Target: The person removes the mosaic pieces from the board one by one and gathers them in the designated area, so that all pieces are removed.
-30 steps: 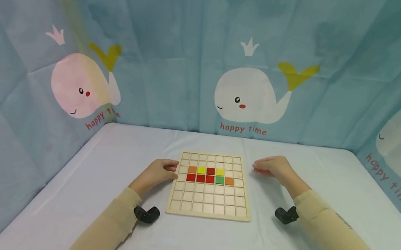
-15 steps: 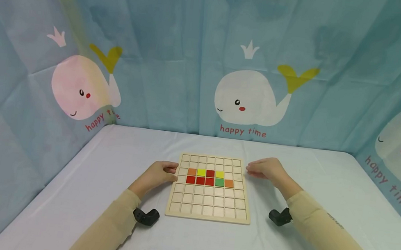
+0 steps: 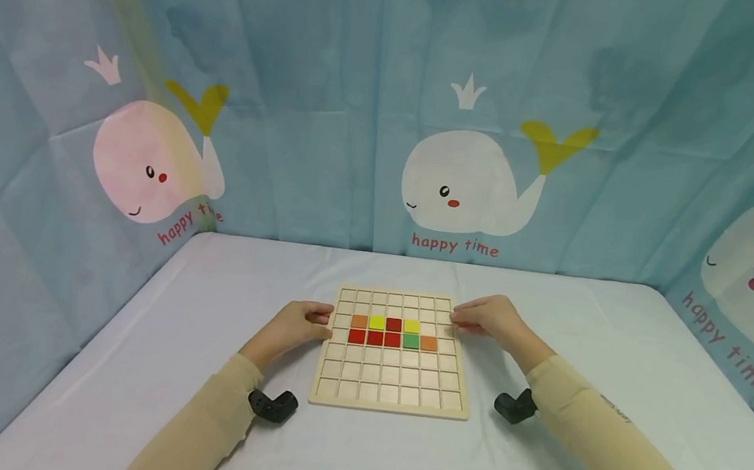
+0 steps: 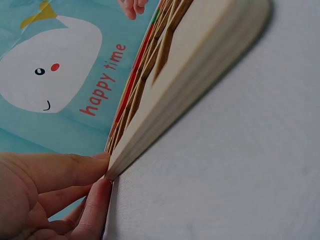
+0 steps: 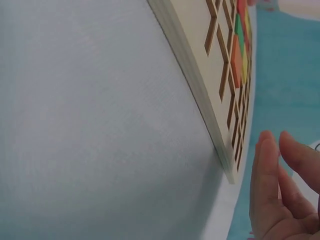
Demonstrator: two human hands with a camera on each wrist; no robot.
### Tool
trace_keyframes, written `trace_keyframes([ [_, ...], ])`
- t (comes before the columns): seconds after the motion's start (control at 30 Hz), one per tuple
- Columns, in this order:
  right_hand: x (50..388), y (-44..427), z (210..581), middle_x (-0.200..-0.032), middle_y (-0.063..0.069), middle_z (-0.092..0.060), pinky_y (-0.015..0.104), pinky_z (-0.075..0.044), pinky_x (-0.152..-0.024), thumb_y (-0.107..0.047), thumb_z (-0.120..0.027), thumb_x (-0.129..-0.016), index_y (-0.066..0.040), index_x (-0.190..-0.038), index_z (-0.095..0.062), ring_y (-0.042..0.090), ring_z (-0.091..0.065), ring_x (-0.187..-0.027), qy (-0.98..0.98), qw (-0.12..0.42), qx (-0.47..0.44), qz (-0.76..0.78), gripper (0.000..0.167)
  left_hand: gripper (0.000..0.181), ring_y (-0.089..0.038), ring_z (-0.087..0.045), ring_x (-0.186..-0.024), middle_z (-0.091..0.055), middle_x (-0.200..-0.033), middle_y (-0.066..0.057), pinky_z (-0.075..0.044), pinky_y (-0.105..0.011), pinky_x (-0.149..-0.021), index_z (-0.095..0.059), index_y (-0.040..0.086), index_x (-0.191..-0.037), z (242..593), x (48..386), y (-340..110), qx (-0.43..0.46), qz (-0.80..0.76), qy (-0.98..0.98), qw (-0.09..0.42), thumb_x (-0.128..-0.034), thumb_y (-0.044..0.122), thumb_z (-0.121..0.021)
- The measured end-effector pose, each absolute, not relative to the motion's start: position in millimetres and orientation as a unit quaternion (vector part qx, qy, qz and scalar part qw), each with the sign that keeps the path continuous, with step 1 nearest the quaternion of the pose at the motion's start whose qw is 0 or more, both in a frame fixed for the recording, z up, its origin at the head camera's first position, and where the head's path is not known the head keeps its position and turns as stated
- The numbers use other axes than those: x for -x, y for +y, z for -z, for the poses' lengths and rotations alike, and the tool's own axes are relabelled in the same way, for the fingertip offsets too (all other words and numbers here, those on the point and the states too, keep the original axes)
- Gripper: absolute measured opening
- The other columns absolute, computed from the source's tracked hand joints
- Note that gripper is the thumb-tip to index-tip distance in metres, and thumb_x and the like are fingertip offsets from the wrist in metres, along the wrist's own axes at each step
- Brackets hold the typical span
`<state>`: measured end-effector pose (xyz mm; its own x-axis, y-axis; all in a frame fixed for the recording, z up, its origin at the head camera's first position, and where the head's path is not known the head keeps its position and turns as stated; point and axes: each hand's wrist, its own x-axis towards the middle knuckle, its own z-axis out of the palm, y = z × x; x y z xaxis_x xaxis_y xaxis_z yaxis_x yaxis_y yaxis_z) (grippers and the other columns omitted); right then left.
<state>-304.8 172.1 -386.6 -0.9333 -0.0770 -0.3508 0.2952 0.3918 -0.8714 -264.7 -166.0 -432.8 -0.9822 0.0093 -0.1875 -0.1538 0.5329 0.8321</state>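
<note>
A square wooden grid board (image 3: 388, 396) lies flat on the table. Two rows of coloured tiles sit in it: orange, yellow, red, yellow behind; three red, one green (image 3: 411, 341) and one orange in front. My left hand (image 3: 285, 335) is at the board's left side; in the left wrist view its thumb and fingers (image 4: 92, 172) pinch the edge. Beside the far part of the right edge is my right hand (image 3: 497, 328), its fingers extended. The right wrist view shows that hand (image 5: 282, 200) holding nothing, with a gap between thumb and fingers.
A white cloth (image 3: 351, 461) covers the table. Blue curtains (image 3: 299, 180) printed with whales stand behind and at both sides. A black device is worn at each wrist, the left one (image 3: 272, 406) and the right one (image 3: 515, 406).
My right hand has moved left, from beside the board to its right edge. The left hand stays at the left edge, and the board and tiles keep their places.
</note>
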Motion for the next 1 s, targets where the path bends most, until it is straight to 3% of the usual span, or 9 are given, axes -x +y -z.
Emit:
trace_keyframes([
  [0.43, 304, 155, 391, -0.08, 0.003, -0.075, 0.024, -0.059, -0.07, -0.008, -0.073, -0.089, 0.011, -0.113, -0.069, 0.008, -0.071, -0.068, 0.818, 0.177, -0.051, 0.545, 0.03, 0.052, -0.023, -0.06, -0.11, -0.068, -0.115, -0.011, -0.048, -0.039, -0.097, -0.059, 0.005, -0.137, 433, 264, -168, 0.04, -0.476, 0.874, 0.087, -0.0866, 0.009, -0.073],
  [0.63, 302, 147, 394, -0.086, 0.01, -0.077, 0.025, -0.059, -0.071, -0.009, -0.073, -0.089, 0.009, -0.109, -0.071, 0.011, -0.073, -0.072, 0.824, 0.182, -0.055, 0.533, 0.027, 0.052, -0.024, -0.061, -0.111, -0.068, -0.116, -0.012, -0.049, -0.039, -0.097, -0.059, 0.005, -0.137, 435, 264, -167, 0.037, -0.481, 0.872, 0.084, -0.0873, 0.008, -0.073],
  [1.0, 302, 138, 397, -0.087, 0.009, -0.078, 0.022, -0.057, -0.066, -0.01, -0.076, -0.087, 0.005, -0.104, -0.074, 0.009, -0.07, -0.066, 0.842, 0.181, -0.061, 0.505, 0.023, 0.052, -0.024, -0.061, -0.11, -0.068, -0.116, -0.011, -0.049, -0.039, -0.097, -0.059, 0.005, -0.137, 434, 263, -167, 0.04, -0.478, 0.873, 0.085, -0.0874, 0.009, -0.073],
])
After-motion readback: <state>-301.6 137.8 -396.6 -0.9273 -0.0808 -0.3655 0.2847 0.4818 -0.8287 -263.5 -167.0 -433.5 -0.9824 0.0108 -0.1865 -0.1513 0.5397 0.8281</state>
